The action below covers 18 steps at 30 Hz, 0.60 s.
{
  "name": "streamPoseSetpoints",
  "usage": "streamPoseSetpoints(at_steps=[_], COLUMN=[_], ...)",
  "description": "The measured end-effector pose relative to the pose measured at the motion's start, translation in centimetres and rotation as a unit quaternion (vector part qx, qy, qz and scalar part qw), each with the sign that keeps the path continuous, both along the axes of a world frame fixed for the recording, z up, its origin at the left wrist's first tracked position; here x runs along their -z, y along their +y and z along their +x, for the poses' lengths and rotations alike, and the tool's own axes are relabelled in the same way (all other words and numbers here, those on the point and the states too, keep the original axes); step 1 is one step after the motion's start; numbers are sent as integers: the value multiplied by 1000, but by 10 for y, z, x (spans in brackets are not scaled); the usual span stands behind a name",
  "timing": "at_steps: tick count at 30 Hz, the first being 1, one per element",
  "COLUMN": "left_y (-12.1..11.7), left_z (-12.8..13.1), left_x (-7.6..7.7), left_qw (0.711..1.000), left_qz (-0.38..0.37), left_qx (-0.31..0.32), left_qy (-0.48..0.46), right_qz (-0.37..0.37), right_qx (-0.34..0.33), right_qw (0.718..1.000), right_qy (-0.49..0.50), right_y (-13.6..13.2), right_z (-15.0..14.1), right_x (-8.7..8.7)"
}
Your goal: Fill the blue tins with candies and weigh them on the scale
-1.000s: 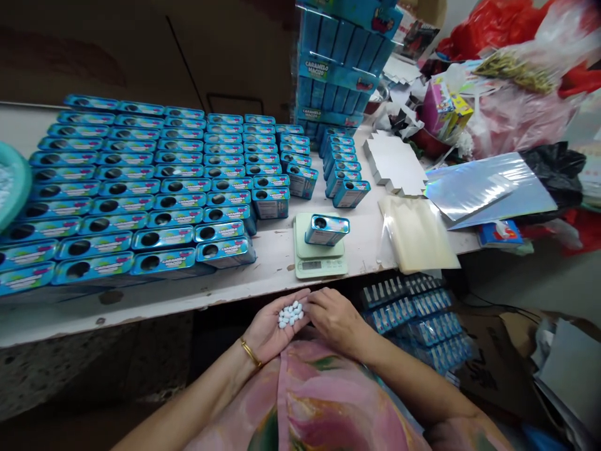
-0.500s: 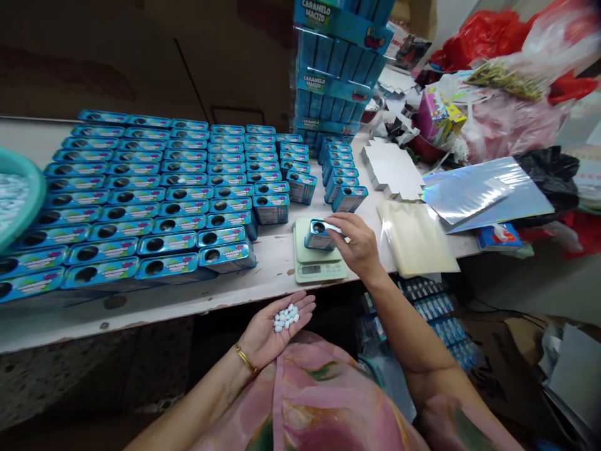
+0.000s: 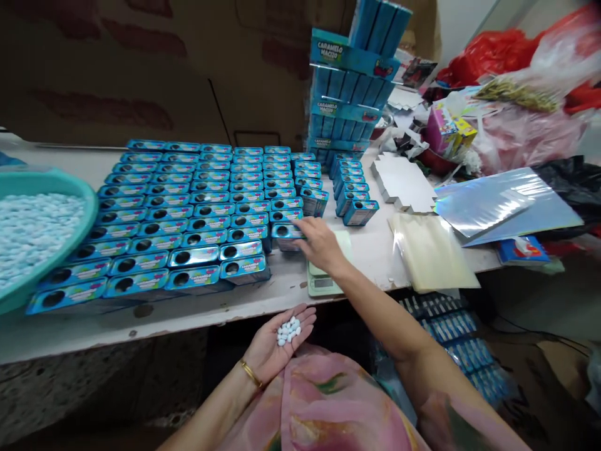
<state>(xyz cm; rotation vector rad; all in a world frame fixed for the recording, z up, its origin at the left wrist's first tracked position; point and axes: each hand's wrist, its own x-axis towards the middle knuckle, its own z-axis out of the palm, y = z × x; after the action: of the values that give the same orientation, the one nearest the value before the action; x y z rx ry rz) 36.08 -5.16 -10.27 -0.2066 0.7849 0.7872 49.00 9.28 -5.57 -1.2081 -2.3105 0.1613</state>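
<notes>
My left hand (image 3: 277,341) is palm up near my lap, fingers stretched out, with a small pile of pale blue candies (image 3: 288,331) in it. My right hand (image 3: 319,244) grips the right end of a blue candy tin (image 3: 284,232) at the front of a column of similar tins. That tin has a dark opening in its top; part of its right side is hidden by my fingers. Under my right wrist is a pale green kitchen scale (image 3: 323,284), partly covered by the hand. Rows of upright tins (image 3: 193,275), with dark holes on top, fill the table's left half.
A turquoise basin (image 3: 89,210) of pale candies sits at far left. Behind the tins rises a stack of blue display boxes (image 3: 350,94). White cardboard pieces (image 3: 404,181), clear plastic sleeves (image 3: 429,250) and shiny sheets (image 3: 507,203) lie to the right.
My right hand has carried the tin left off the scale to the front of a tin column. My left hand stays low with the candies. The view has turned slightly left.
</notes>
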Motion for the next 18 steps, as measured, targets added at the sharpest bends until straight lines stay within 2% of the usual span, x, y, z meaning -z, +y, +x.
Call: streamPoseSetpoints(at_steps=[2,5,7,9,11,13,15,18], left_y=[1,5,8,10,11,10,9,7], left_z=[-1,1,3,6,6,5,3,3], left_x=[0,1,2,4,5,5,5,4], left_qw=[1000,999,999,1000,1000,1000,999,999], left_qz=[-6,-14,-18,-14,-4,0,-3,-7], left_qx=[-3,-7,-2,8,13,6,-5,-9], left_qy=[15,29,27,19,16,26,38,42], right_qz=[5,-7,-7,18,53,73,54,48], right_qx=[-11,-25,-50,-61,-2,125,211,219], right_qw=[1000,999,998,997,998,989,976,973], right_qy=[11,37,46,45,43,32,-30,-62], right_y=[11,18,19,22,29,40,52,59], right_z=[-10,-6,6,23,47,76,105,135], right_x=[13,26,24,14,2,-6,-4,11])
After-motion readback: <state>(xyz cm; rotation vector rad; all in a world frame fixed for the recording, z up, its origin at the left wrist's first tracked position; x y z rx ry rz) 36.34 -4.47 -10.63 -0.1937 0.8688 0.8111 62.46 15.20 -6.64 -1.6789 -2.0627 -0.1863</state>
